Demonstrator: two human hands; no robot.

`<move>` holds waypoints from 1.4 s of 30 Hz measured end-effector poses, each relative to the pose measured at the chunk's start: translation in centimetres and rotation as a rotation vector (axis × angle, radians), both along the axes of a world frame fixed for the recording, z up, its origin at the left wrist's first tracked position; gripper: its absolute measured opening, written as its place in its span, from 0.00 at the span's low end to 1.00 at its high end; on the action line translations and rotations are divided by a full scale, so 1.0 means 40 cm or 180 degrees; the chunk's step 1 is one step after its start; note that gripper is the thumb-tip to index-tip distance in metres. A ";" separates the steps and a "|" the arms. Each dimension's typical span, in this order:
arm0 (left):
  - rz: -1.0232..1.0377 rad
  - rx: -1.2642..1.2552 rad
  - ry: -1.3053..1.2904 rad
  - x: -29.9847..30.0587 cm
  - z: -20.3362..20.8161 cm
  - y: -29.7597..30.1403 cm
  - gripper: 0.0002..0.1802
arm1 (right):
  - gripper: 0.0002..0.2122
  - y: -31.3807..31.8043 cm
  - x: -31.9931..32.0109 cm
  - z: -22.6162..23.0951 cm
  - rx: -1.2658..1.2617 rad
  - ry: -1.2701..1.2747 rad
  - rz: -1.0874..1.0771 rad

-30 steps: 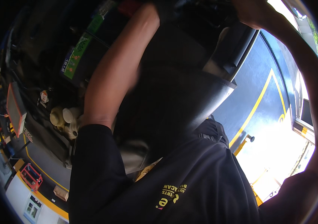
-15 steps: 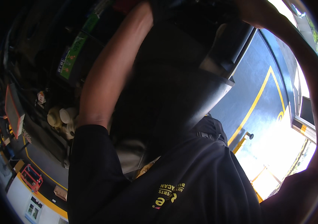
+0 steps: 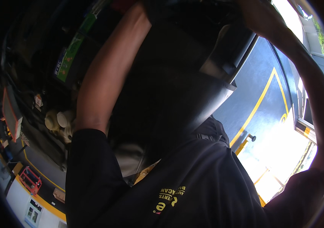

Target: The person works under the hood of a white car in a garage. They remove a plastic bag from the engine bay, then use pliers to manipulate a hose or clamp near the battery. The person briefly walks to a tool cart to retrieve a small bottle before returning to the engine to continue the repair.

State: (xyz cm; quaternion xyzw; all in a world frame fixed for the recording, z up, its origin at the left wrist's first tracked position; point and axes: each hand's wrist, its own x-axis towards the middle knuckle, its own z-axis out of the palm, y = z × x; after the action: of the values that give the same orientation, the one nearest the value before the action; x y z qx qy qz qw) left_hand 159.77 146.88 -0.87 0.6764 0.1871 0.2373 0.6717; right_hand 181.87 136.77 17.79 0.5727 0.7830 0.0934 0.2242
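Note:
My left forearm (image 3: 112, 72) reaches up across a dark engine bay, and my left hand (image 3: 155, 8) is lost in shadow at the top edge. From the right side my right arm (image 3: 310, 72) bends up and inward. My right hand (image 3: 250, 15) lies at the top beside a glossy dark vehicle panel (image 3: 232, 49); its fingers are too dark to make out. What either hand touches or holds is hidden. Between the arms spreads a broad black surface (image 3: 169, 91). Left of my left arm are a box-like part with a green label (image 3: 70, 57) and pale round caps (image 3: 64, 119).
A curved glossy edge (image 3: 215, 100) is close to my waist. Beyond it are a blue-grey floor with yellow lines (image 3: 259, 100) and a yellow post with a dark knob (image 3: 251, 138). Far left stand a red frame (image 3: 30, 180) and a flat orange-edged panel (image 3: 11, 116).
The view has shifted slightly, moving most things a little left. My right forearm sits lower and further inward; both hands stay near the top edge.

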 end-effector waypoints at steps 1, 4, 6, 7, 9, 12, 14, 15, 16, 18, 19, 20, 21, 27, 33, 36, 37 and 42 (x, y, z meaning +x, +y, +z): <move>0.0166 -0.0933 -0.0045 0.008 -0.012 0.010 0.09 | 0.12 0.004 -0.001 -0.005 0.0093 0.0049 0.0160; 0.0657 0.1428 0.0315 -0.039 -0.058 0.034 0.09 | 0.12 0.019 -0.041 0.016 -0.0131 -0.0100 0.0029; 0.0660 0.1469 0.0105 -0.012 -0.088 0.044 0.09 | 0.12 0.096 0.036 -0.012 -0.0277 -0.0529 0.0720; 0.0531 -0.0104 -0.0292 0.026 -0.090 0.040 0.09 | 0.12 0.134 0.100 -0.018 -0.0333 -0.0764 0.1001; 0.0451 -0.1608 -0.0420 0.056 -0.083 0.050 0.10 | 0.13 0.189 0.171 -0.030 -0.0457 -0.1191 0.1682; 0.0704 -0.1524 -0.0220 0.007 -0.086 0.055 0.10 | 0.15 0.167 -0.049 0.070 -0.0424 -0.1369 0.0781; 0.0511 -0.1468 -0.0230 0.048 -0.072 0.051 0.10 | 0.15 0.158 -0.027 0.064 -0.0397 -0.1316 0.0651; 0.0476 -0.1448 -0.0228 0.056 -0.067 0.049 0.10 | 0.15 0.159 -0.024 0.065 -0.0388 -0.1286 0.0624; 0.0482 -0.1420 -0.0230 0.051 -0.065 0.047 0.10 | 0.15 0.163 -0.029 0.068 -0.0361 -0.1258 0.0631; 0.0491 -0.1362 -0.0211 0.034 -0.066 0.038 0.10 | 0.16 0.172 -0.035 0.071 -0.0305 -0.1205 0.0645; 0.0477 -0.1324 -0.0212 0.033 -0.067 0.038 0.10 | 0.16 0.175 -0.036 0.070 -0.0294 -0.1183 0.0629; 0.0469 -0.1300 -0.0214 0.032 -0.067 0.039 0.10 | 0.16 0.176 -0.036 0.070 -0.0274 -0.1174 0.0637; 0.0458 -0.1282 -0.0220 0.033 -0.068 0.039 0.10 | 0.16 0.182 -0.038 0.071 -0.0255 -0.1161 0.0640; 0.0403 -0.1250 -0.0221 0.037 -0.065 0.044 0.10 | 0.16 0.172 -0.039 0.075 -0.0139 -0.1012 0.0589; 0.0177 -0.1223 -0.0246 0.036 -0.038 0.026 0.10 | 0.16 0.178 -0.043 0.072 -0.0098 -0.0923 0.0559; 0.0175 -0.0049 0.0139 0.019 -0.048 0.042 0.10 | 0.16 0.182 -0.058 0.082 -0.0097 -0.0968 0.0562; 0.0294 0.0519 0.0256 0.013 -0.045 0.043 0.10 | 0.16 0.183 -0.058 0.087 -0.0097 -0.0982 0.0569; 0.0351 0.0665 0.0213 0.009 -0.050 0.035 0.10 | 0.16 0.202 -0.058 0.096 -0.0156 -0.1065 0.0618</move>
State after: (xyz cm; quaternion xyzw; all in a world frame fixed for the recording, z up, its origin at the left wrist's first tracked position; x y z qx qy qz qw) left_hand 160.13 148.29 -2.88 0.7389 0.2206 0.2694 0.5768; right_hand 179.54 144.84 21.64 0.4653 0.7884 0.1895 0.3550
